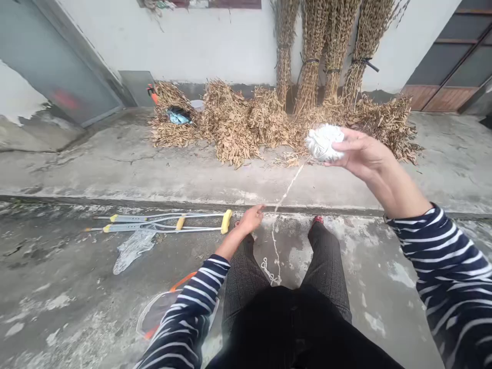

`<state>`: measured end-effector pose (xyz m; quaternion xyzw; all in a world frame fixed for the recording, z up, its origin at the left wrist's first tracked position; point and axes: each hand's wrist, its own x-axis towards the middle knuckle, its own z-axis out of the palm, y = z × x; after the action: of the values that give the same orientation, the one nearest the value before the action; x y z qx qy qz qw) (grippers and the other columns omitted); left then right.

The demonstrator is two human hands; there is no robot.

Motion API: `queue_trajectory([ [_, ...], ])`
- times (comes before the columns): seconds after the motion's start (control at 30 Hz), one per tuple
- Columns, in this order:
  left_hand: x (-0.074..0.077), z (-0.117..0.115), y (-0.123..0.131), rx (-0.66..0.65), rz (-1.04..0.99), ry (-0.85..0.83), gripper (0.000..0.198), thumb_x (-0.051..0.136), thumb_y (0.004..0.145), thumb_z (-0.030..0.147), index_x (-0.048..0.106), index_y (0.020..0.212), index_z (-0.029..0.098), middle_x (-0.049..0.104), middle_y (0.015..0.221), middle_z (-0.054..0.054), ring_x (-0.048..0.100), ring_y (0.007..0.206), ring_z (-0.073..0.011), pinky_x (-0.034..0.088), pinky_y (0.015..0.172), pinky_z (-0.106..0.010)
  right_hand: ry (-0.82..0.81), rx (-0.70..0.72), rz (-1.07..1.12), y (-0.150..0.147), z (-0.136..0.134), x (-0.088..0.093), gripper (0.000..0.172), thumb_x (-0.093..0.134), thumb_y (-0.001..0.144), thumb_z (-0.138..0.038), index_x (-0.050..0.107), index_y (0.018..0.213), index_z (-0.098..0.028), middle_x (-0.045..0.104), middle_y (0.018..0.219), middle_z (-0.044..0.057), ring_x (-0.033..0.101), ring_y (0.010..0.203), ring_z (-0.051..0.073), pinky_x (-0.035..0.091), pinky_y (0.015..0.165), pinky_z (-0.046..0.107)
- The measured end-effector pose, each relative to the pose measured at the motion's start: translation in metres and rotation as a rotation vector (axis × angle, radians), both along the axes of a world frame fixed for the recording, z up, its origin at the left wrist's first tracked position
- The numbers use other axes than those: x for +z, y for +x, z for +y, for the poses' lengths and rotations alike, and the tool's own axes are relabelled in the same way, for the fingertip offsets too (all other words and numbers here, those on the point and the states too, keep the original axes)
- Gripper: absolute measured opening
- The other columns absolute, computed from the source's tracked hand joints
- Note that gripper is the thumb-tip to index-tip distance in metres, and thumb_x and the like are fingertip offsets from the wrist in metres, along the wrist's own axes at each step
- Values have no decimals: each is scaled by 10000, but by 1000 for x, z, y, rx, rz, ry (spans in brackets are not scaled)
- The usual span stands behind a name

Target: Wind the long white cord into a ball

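The white cord ball [322, 143] is held up in the right hand [363, 156], thumb and fingers closed around its near side, above the raised concrete ledge [126, 169] as seen from the head camera. From it a strand [285, 195] runs down toward the person and ends in a small loose tangle [270, 275] on the ground between the legs. The left hand [251, 219] is loosely curled with a finger extended, just beside the strand and apparently apart from it; nothing is visible in its grasp, but its palm is hidden, so whether it grips anything cannot be told. The step in hand is judged to be handling the cord between ball and loose end. The next move appears to call for the left hand to guide the strand, with the ball kept firm and the tangle free to lift. The ledge edge [215, 206] crosses behind the strand; contact there cannot be confirmed, and snagging is possible. To the left, the crutches [130, 226] and a clear plastic bag [132, 251] restrict low sweeps. Open room lies on the ground right of the legs; dried plant heaps [234, 123] bound the far side.
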<state>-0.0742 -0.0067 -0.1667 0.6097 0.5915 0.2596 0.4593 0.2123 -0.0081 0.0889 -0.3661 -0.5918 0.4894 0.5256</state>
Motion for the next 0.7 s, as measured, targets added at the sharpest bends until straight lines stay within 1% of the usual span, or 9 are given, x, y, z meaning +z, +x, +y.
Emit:
queue_trajectory([
  [0.03,10,6,9,42,-81,20,391,696,776,128,741,1159,187,760,1091,-87,702,983,-240,575,859,-341,-71,71,10,-1,1,-4,444,845,657,-213,734,1087,-213,759,1093,75,737,987,280,665,795,460],
  [0.1,35,15,38,40,-353,61,460,722,801,197,682,1259,202,707,1255,-103,692,1026,-224,596,765,-299,-223,183,38,-4,2,-9,442,835,677,-216,732,1106,-203,755,1086,73,733,898,235,658,737,407],
  [0.17,61,18,72,2,-641,131,467,735,820,265,652,1276,210,625,1404,-108,646,1160,-229,610,745,-281,-298,196,64,-8,2,-14,444,841,650,-192,732,1081,-197,757,1043,67,722,844,213,648,702,383],
  [0.23,83,17,102,-39,-836,131,464,773,798,291,653,1235,192,648,1349,-110,651,1140,-218,618,749,-288,-310,158,79,-13,0,-19,433,844,619,-183,731,1036,-192,757,1014,65,717,842,215,644,699,388],
  [0.3,96,11,121,-80,-912,75,388,802,780,328,682,1099,143,723,1099,-104,694,953,-182,613,732,-286,-321,130,74,-15,0,-22,441,852,591,-183,727,1014,-190,753,1004,65,712,844,217,639,698,391],
  [0.37,96,1,126,-86,-921,25,332,802,783,386,686,927,111,711,846,-70,681,745,-139,592,674,-264,-295,77,37,-13,0,-26,483,872,565,-192,715,1022,-192,743,983,60,698,806,210,625,667,383],
  [0.47,84,-21,114,-64,-883,-17,356,783,794,440,665,819,106,670,700,-43,641,603,-119,536,549,-227,-131,-83,-61,-4,5,-37,575,912,500,-202,688,1030,-188,710,983,52,668,804,209,604,661,383],
  [0.57,71,-39,95,-122,-805,-98,356,762,806,447,678,828,102,679,690,-55,644,592,-131,512,503,-225,56,-260,-167,4,11,-58,606,934,439,-205,681,988,-174,684,1015,53,649,932,234,591,807,407],
  [0.7,58,-44,73,-142,-770,-193,358,749,804,447,689,792,94,735,887,-128,703,755,-169,537,546,-229,169,-359,-248,3,15,-85,596,936,466,-269,695,1002,-174,687,1064,57,636,1018,255,527,986,463],
])
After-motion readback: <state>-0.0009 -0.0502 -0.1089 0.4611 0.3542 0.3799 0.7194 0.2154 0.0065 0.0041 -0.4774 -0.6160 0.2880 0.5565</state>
